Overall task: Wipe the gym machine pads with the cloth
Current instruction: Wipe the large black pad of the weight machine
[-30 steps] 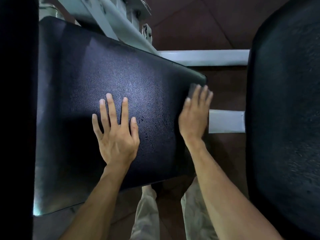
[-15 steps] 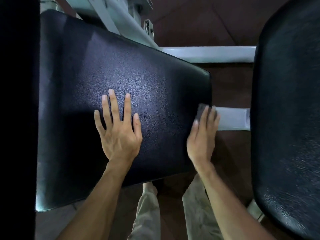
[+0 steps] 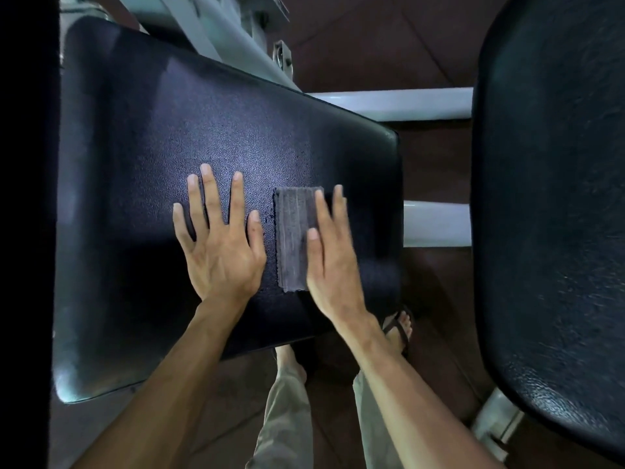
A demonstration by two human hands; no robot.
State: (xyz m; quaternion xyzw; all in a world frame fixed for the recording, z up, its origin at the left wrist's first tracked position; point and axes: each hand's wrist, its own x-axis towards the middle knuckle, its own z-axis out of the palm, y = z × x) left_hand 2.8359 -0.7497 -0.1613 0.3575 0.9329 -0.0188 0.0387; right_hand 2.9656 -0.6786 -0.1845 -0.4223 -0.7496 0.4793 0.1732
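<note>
Left hand [image 3: 221,247] flat on the black textured pad [image 3: 142,137], palm down, fingers spread wide, holding nothing. Right hand [image 3: 333,252] just beside it, also flat and open, fingers extended, pressing the right side of a folded grey cloth [image 3: 292,238] onto the pad. Cloth lying flat between the two hands, its left part uncovered, close to the left thumb. Tiny droplets on the pad surface near the cloth's left edge. Second black pad [image 3: 554,204] well apart on the right, with white frame bars [image 3: 389,101] between. Below, beige trousers [image 3: 287,424] and a sandalled foot [image 3: 400,330] on the reddish floor.
</note>
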